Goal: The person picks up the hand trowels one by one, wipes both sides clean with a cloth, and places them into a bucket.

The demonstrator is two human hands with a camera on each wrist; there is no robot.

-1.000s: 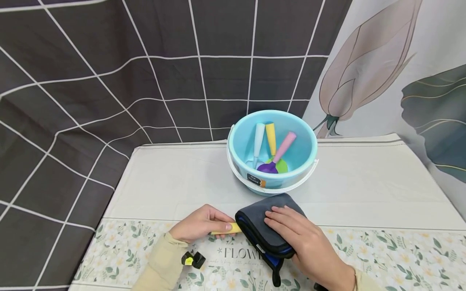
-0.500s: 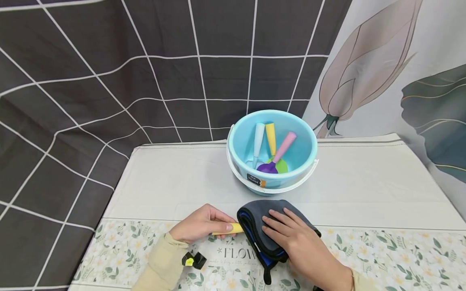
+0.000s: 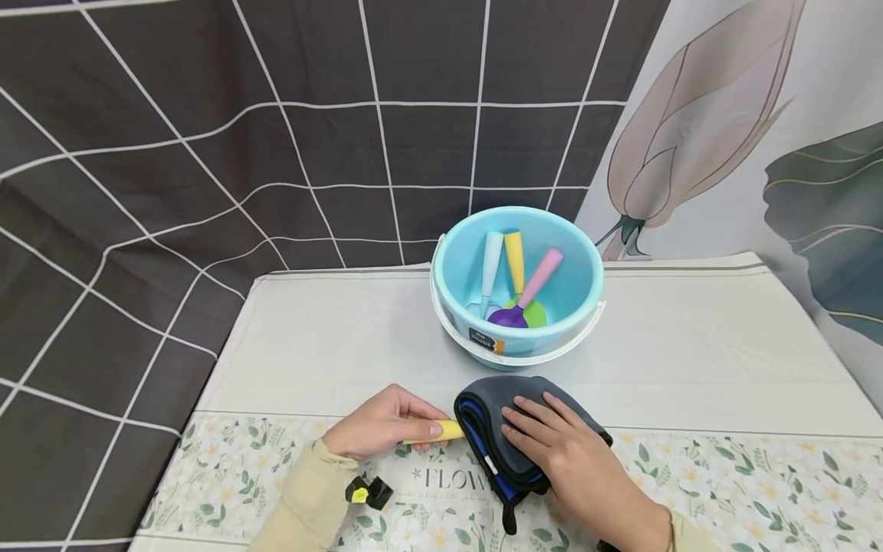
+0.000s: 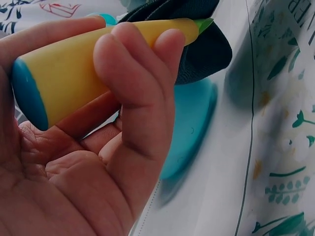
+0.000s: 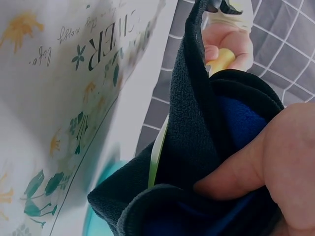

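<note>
My left hand [image 3: 392,423] grips the yellow handle [image 4: 74,69] of a small tool. The handle has a blue end cap, and a bit of green shows at its other end. A folded dark grey cloth [image 3: 507,418] with black edging and a blue inside covers the tool's head. My right hand [image 3: 569,452] holds this cloth, its fingers spread over the top and the thumb [image 5: 236,172] tucked at the fold in the right wrist view. There, a thin green edge [image 5: 157,155] sticks out between the cloth layers. Most of the tool's head is hidden.
Behind the hands stands a light blue bucket [image 3: 586,261] with a white handle. Inside lie a pale blue-handled tool [image 3: 491,261], a yellow-handled green one [image 3: 515,257] and a pink-handled purple scoop [image 3: 541,274]. A dark curtain [image 3: 331,146] hangs behind the flower-patterned tablecloth [image 3: 690,491].
The cloth, under my right hand, has shifted toward me and slightly right, and its hanging loop has swung left. My left hand stays almost still on the handle.
</note>
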